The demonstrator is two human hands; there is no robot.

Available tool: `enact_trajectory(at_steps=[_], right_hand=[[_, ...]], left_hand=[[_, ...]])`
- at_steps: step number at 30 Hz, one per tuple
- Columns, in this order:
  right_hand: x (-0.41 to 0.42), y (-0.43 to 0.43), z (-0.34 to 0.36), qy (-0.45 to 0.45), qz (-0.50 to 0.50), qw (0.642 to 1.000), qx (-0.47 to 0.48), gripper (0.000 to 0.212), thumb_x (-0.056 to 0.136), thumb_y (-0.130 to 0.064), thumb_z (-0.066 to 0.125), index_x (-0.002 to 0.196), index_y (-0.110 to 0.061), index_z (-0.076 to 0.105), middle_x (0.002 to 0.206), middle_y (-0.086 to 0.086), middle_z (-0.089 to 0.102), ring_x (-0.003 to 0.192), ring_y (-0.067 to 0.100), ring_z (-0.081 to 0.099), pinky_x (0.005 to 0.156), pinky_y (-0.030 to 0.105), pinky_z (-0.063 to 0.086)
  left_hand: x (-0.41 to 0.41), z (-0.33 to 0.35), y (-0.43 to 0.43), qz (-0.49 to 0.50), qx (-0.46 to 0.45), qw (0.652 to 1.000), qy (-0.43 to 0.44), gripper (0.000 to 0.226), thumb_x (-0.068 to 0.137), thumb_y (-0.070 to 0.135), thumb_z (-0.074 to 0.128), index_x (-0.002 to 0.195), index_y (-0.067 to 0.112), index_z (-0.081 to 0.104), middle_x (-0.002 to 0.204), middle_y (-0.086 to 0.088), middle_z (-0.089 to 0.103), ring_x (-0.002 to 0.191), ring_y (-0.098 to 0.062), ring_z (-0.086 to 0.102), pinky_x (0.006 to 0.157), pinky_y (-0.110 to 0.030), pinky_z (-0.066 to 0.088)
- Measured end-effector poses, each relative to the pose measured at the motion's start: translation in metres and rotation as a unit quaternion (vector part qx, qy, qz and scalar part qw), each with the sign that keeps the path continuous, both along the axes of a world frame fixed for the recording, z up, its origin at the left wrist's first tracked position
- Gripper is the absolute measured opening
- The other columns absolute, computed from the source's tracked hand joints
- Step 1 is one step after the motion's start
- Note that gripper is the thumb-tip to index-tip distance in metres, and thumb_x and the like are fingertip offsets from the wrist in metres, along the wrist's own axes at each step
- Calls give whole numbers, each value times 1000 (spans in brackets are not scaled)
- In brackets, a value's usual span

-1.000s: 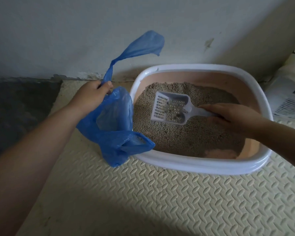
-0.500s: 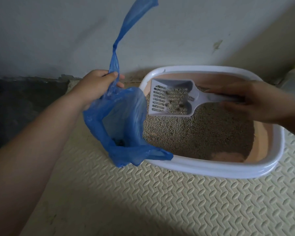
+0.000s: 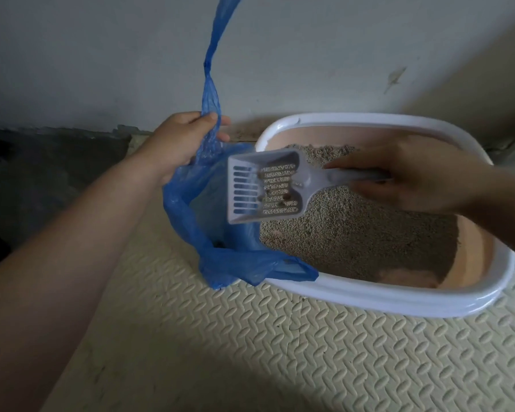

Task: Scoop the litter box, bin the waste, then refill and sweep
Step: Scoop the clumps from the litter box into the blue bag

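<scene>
bag mouth (image 3: 208, 209) open, litter box rim (image 3: 399, 301) beside

Cream embossed foam mat (image 3: 309, 352) covers the floor. Grey-white wall (image 3: 309, 55) stands behind it, with a scuff mark (image 3: 396, 78). Dark bare floor (image 3: 42, 173) lies left of the mat.

Dim, flat indoor light, brighter toward the right. Broad soft shadow covers the foam mat (image 3: 191, 337) lower left; floor (image 3: 27, 188) at far left nearly black. Faint sheen on the litter box (image 3: 399, 295) white rim. Scoop (image 3: 265, 188) and the right hand (image 3: 414, 179) holding it are motion-blurred, edges smeared. Left hand (image 3: 173, 144), gripping the blue bag (image 3: 191, 221), fairly sharp. Wide-angle bending at frame edges; overall soft, grainy.
</scene>
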State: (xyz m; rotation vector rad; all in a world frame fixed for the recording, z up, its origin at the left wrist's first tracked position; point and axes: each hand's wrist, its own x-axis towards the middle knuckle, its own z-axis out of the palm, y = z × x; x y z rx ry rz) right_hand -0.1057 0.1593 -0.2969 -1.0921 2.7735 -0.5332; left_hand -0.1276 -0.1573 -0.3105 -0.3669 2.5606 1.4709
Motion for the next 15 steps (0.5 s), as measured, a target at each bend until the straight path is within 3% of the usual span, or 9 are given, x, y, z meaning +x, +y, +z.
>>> enact_trajectory(at_steps=[2,5,8,12,15], right_hand=[[0,-16,1,19,13,999,29,36,82,-39,52,118,-39,58,58,-26,52,55,-5,47,58,21,39],[-2,-41,5,46,48,995,80,38,80,-42,41,111,-33,62,80,-12,67,76,11,61,70,32,50],[-5,-58,3,92,81,988,94,32,84,-41,41,110,-37,60,89,-8,67,88,16,63,68,29,46],[1,-80,3,142,85,982,95,24,88,-35,43,107,-39,58,90,-7,64,91,21,63,63,27,38],[10,-90,0,207,115,968,85,34,87,-27,46,114,-46,58,82,-5,65,75,26,66,54,25,34]], left_hand=[[1,0,-2,-2,-6,1000,-1,30,100,43,40,111,34,66,103,10,72,102,-11,65,98,-41,45],[3,0,-4,0,-12,1000,0,31,101,42,39,113,33,66,104,9,71,101,-10,65,95,-36,46],[5,-1,-8,4,-15,1000,6,31,101,41,39,114,34,66,102,9,71,100,-10,65,87,-34,48],[7,-2,-12,10,-9,1000,10,32,100,41,39,114,33,66,101,9,71,103,-14,65,89,-39,49],[7,-2,-14,17,-5,1000,15,31,100,41,39,112,33,66,102,7,71,105,-15,63,90,-38,48]])
